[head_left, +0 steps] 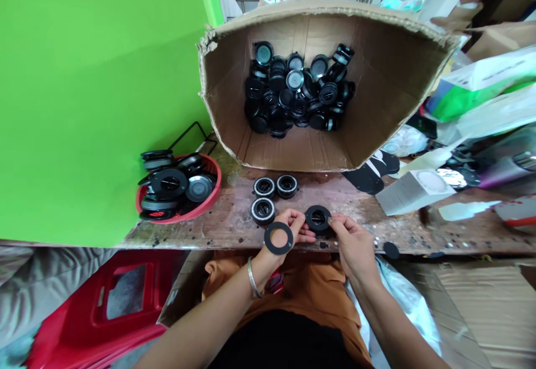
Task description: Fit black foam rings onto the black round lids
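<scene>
Scuffed brown wood makes up the counter (377,221), speckled with pale paint marks and running along a bright green wall (92,95). A torn cardboard box (377,106) lies tipped on its side at the back, its mouth facing the person, with a heap of black round caps (293,92) inside, too tangled to count. One red bowl (209,199) at the left holds more black discs, stacked and overlapping so no count is possible. Three ringed black caps (263,210) sit in a cluster on the counter just in front of the box.

Near the counter's front edge, the left hand (293,226) has its fingers closed on a flat black ring (278,238), which hangs over the edge. The right hand (354,243) pinches a black round cap (317,218) with its fingers; that cap rests on the counter between the two hands.

To the right, a stack of white cards (412,190), plastic bags (481,92) and dark clutter crowd together and blur towards the frame's edge. A red plastic stool (104,307) shows below the counter, cut off at the bottom.
</scene>
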Action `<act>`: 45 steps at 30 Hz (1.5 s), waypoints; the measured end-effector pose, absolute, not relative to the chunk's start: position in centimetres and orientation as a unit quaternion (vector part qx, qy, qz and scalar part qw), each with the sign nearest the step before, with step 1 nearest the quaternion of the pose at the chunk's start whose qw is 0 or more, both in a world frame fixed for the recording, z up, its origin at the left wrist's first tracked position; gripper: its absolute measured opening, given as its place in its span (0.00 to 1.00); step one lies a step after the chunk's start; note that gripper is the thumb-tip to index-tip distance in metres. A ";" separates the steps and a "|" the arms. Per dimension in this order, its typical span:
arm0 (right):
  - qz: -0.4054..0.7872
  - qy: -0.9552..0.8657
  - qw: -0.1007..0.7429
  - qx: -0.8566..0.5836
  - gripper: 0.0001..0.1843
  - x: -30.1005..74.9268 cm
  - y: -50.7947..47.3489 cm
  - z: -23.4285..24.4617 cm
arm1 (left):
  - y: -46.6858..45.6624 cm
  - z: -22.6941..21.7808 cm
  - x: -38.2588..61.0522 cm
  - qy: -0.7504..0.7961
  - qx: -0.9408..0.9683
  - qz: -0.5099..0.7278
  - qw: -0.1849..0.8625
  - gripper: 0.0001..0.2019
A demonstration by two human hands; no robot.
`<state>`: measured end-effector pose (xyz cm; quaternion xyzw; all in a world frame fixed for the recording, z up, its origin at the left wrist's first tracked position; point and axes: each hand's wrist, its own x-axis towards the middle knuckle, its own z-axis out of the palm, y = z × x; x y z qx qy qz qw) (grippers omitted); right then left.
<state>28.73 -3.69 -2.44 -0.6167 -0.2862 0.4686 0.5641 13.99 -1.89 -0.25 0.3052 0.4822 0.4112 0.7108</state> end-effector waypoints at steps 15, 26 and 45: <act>0.160 -0.629 0.315 -0.692 0.12 30.0 -3.3 0.5 | -1.3 1.4 14.3 0.518 0.335 0.366 0.697 0.14; 0.559 -0.420 0.348 -0.624 0.18 30.7 0.0 0.0 | 0.2 0.2 14.4 0.492 0.349 0.342 0.720 0.13; 0.598 -0.402 0.377 -0.583 0.24 30.8 -1.1 -1.6 | -0.6 -0.2 14.8 0.485 0.414 0.368 0.677 0.21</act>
